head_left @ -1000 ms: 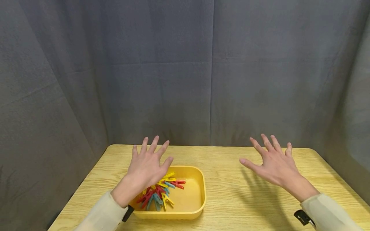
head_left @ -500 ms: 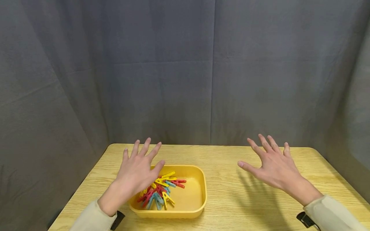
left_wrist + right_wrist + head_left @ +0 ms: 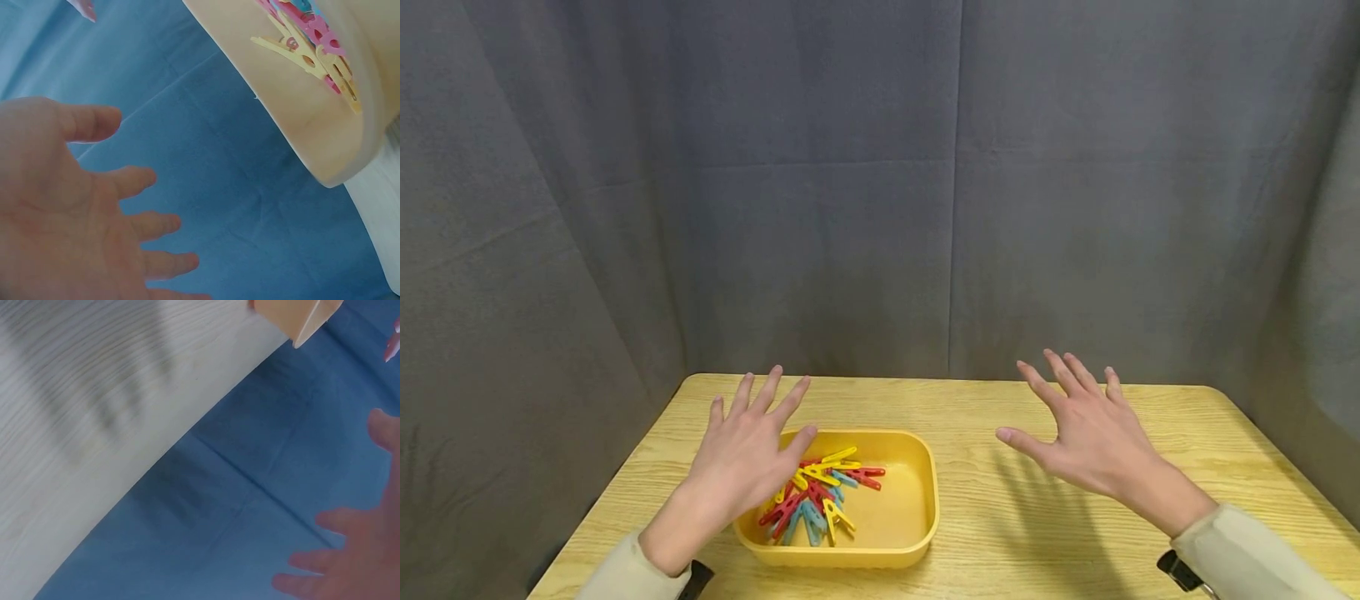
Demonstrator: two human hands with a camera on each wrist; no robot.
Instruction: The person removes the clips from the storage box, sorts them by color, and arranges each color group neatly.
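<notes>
head view shows the left hand [image 3: 741, 462] spread flat, holding nothing, hovering over the near-left rim of the tray [image 3: 921, 508] of pegs [image 3: 820, 496]. right hand [image 3: 1090, 442] hangs splayed and empty above the table [image 3: 1000, 542], right of the tray. likely risk: a careless dip knocks the rim and tips pegs out.

Tub [image 3: 917, 533]: yellow plastic, rectangular with rounded corners, upright and open-topped, on the near left part of the wooden top.
Clothespins [image 3: 820, 496]: red, yellow and blue plastic, heaped and crossing one another in the tub's left half; right half of the tub floor bare.
Nearest hand: left, over the tub's left rim.
</notes>
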